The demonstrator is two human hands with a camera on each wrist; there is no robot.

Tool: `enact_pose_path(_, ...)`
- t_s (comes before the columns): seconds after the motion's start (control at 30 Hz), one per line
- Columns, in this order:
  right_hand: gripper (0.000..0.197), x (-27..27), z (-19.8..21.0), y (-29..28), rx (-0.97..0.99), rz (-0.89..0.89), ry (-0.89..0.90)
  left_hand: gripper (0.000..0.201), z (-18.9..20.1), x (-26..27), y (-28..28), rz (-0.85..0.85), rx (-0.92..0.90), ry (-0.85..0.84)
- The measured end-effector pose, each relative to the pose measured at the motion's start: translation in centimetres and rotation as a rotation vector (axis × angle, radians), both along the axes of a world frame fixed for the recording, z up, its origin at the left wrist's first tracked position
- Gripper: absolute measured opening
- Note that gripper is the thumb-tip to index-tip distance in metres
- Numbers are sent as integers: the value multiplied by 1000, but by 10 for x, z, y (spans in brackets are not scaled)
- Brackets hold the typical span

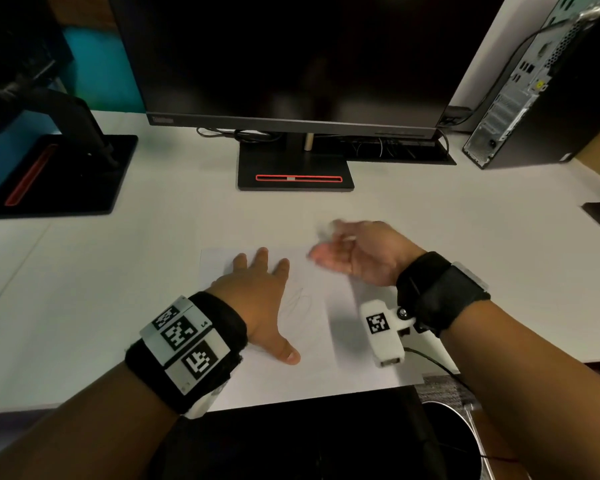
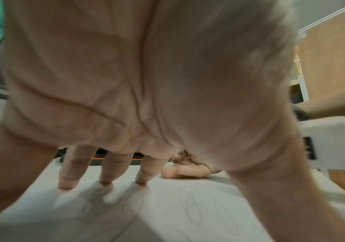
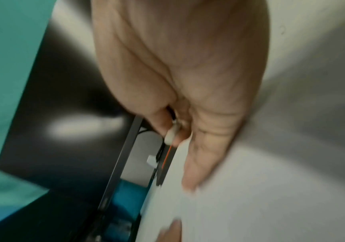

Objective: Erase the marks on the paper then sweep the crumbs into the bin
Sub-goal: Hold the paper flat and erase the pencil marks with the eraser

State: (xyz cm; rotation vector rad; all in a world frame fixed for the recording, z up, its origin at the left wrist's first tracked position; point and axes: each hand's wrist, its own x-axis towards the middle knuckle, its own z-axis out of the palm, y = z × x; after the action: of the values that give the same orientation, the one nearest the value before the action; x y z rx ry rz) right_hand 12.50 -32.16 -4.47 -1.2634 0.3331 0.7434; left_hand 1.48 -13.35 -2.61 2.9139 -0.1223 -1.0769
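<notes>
A white sheet of paper (image 1: 312,372) lies on the white desk near its front edge. Faint pencil scribbles (image 1: 297,303) run across its middle and show close up in the left wrist view (image 2: 190,206). My left hand (image 1: 257,296) presses flat on the sheet's left half, fingers (image 2: 105,172) straight and spread. At the sheet's far right corner, my right hand (image 1: 354,254) is blurred by motion, little finger side down. Its thumb and fingers pinch a small white eraser (image 3: 170,135). No crumbs can be made out.
A round bin (image 1: 471,410) with a dark inside stands below the desk's front edge at the right. A monitor base (image 1: 295,168) sits behind the paper, a second stand (image 1: 66,174) at the far left, and a computer tower (image 1: 541,81) at the far right.
</notes>
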Motion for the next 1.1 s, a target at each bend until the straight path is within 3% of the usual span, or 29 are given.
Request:
enact_pose_path(0.1,21,20,-4,-16,185,-577,-113,145,0,-2,1,-5,5,-3)
enact_pose_path(0.17,26,16,0,-18,207,-612,-169,145,0,-3,1,-4,2,-3)
enact_pose_path(0.27,30,-11,4,-7,221,-196,-81,145,0,-2,2,-9,4,0)
enact_pose_path(0.33,32,-22,-2,-6,83,127,1,146,-1,-2,2,-10,3,1)
enact_pose_path(0.37,31,-24,-4,-6,21,167,17,146,-1,-2,2,-9,3,1)
enact_pose_path(0.5,24,-15,-1,-14,-232,-63,-183,144,1,-4,3,-10,2,-5)
enact_pose_path(0.53,26,-17,2,-15,-314,4,-233,144,1,-4,3,-13,1,-7)
enact_pose_path(0.67,30,-44,9,-5,-598,640,-340,143,-1,-3,4,-22,11,3)
enact_pose_path(0.7,30,-46,8,-1,-665,723,-387,143,-1,-3,4,-23,16,6)
enact_pose_path(0.87,34,-24,7,4,-850,606,-560,143,0,-4,4,-22,19,3)
enact_pose_path(1.0,37,-39,7,12,-795,855,-508,142,-2,-4,4,-23,21,1)
enact_pose_path(1.1,37,-26,6,10,-841,723,-512,143,-2,-2,3,-25,23,6)
